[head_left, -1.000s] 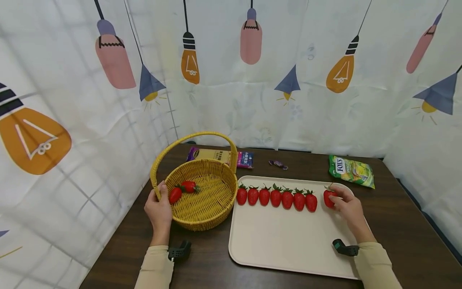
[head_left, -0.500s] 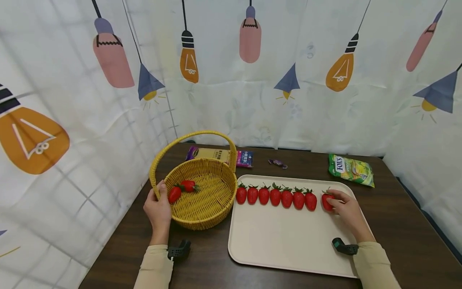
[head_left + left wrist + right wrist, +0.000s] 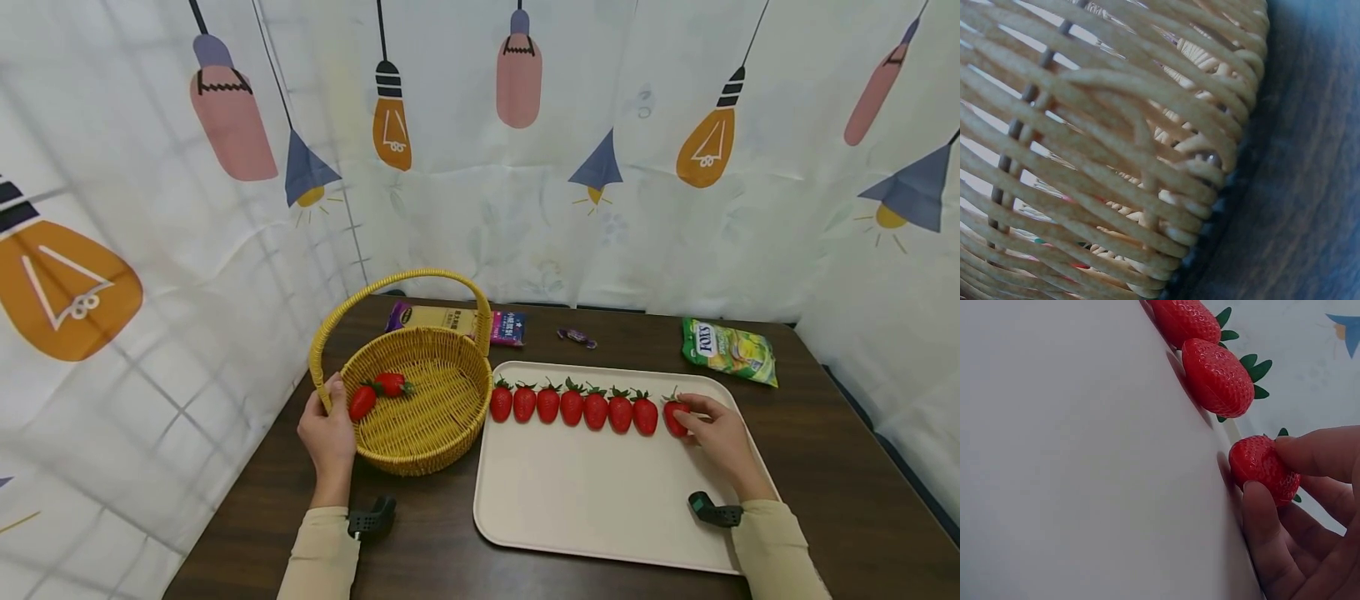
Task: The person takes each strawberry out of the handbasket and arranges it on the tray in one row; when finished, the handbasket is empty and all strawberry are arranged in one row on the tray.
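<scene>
At the right end of a row of strawberries [image 3: 596, 412], my right hand [image 3: 718, 437] pinches one more strawberry [image 3: 676, 418] between thumb and fingers. In the right wrist view that strawberry [image 3: 1263, 467] sits at the tray's surface, a small gap from its neighbour [image 3: 1219, 378]. The row lies along the far side of a cream tray [image 3: 600, 508]. On the left my left hand [image 3: 330, 433] grips the yellow wicker basket [image 3: 427, 417] at its left side, by the handle's base. Inside the basket are two strawberries [image 3: 390, 384]. The left wrist view shows mostly the woven wall [image 3: 1110, 144].
Behind the basket lies a purple and gold snack packet [image 3: 442, 318]. A small wrapped candy [image 3: 577, 337] is beyond the tray, and a green candy bag [image 3: 730, 352] lies at the back right. A printed curtain [image 3: 465, 208] closes off the table's far side.
My right hand has shifted slightly left with the pinched strawberry, narrowing the gap to the row. The left hand keeps its grip on the basket, which stays in place.
</scene>
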A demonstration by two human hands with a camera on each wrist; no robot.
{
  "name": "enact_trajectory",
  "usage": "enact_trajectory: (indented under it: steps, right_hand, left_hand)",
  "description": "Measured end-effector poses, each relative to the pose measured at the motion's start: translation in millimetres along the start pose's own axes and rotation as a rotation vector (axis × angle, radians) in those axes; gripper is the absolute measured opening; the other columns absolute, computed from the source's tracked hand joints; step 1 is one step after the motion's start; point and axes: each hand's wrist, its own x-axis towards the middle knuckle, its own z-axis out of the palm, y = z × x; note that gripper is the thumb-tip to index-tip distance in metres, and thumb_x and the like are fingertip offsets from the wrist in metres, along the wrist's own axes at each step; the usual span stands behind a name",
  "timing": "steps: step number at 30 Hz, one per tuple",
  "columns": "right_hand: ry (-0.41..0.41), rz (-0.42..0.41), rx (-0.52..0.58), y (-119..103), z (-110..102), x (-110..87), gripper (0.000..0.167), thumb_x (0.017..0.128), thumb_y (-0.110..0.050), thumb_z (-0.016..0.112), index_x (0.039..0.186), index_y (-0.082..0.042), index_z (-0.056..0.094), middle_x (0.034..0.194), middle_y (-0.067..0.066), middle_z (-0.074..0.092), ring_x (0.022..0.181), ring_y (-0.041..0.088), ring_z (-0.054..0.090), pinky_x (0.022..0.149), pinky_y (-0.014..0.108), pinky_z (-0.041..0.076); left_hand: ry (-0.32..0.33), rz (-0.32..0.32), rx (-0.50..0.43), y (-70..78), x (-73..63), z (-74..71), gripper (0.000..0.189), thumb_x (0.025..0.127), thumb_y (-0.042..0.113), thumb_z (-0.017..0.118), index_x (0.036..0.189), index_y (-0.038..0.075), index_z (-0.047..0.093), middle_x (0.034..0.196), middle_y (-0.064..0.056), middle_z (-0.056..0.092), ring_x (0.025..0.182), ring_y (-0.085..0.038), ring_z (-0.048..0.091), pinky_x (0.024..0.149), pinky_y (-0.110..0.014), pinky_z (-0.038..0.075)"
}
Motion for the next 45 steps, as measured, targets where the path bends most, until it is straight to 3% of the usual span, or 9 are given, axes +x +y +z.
enact_trajectory:
  steps: [9, 15, 45]
  right_hand:
    - [-0.037, 0.060, 0.007, -3.6, -3.1, -3.5, 0.052, 0.097, -0.030, 0.063, 0.136, 0.002, 0.051, 0.130, 0.026, 0.051, 0.084, 0.009, 0.060, 0.070, 0.024, 0.055]
    - [-0.064, 0.087, 0.061, -5.7, -3.7, -4.4, 0.055, 0.096, -0.029, 0.065, 0.138, 0.003, 0.049, 0.134, 0.026, 0.048, 0.083, 0.005, 0.063, 0.071, 0.026, 0.056]
    - [-0.085, 0.032, 0.036, -1.2, -1.3, -3.5, 0.050, 0.098, -0.022, 0.062, 0.139, 0.002, 0.048, 0.132, 0.028, 0.050, 0.086, 0.001, 0.061, 0.072, 0.025, 0.055]
  left_hand:
    - [0.005, 0.003, 0.010, 0.1, -0.8, -0.4, 0.045, 0.098, 0.044, 0.055, 0.125, 0.010, 0.068, 0.124, -0.006, 0.067, 0.112, -0.016, 0.057, 0.086, -0.019, 0.040]
    - [0.002, 0.002, 0.004, -0.6, -0.2, -0.2, 0.044, 0.098, 0.044, 0.055, 0.125, 0.010, 0.067, 0.124, -0.006, 0.067, 0.114, -0.018, 0.057, 0.088, -0.020, 0.041]
    - [0.008, 0.014, -0.012, -1.3, -0.5, 1.2, 0.044, 0.098, 0.042, 0.056, 0.125, 0.009, 0.067, 0.124, -0.006, 0.067, 0.110, -0.013, 0.058, 0.086, -0.019, 0.041]
